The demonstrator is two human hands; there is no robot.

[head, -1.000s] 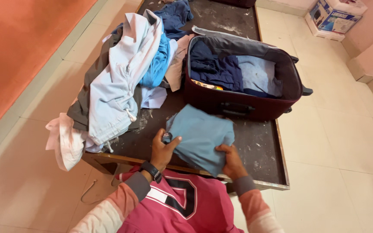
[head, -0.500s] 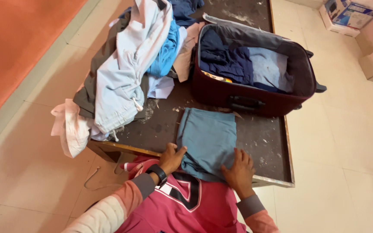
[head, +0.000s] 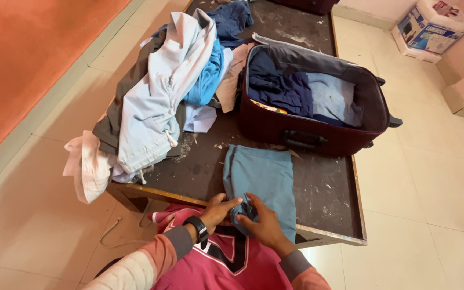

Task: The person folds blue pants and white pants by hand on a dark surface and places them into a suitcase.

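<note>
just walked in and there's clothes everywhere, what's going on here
A person in a pink top stands at a dark table, both hands on the near end of a folded blue garment. The left hand and right hand pinch its edge close together. Beyond it an open maroon suitcase holds dark and light blue clothes. A pile of loose clothes covers the table's left side, partly hanging over the edge.

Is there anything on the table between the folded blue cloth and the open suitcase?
Nothing large. The folded blue cloth, held at its near edge by the left hand and right hand, faces the suitcase across bare dark table with only small scraps.
</note>
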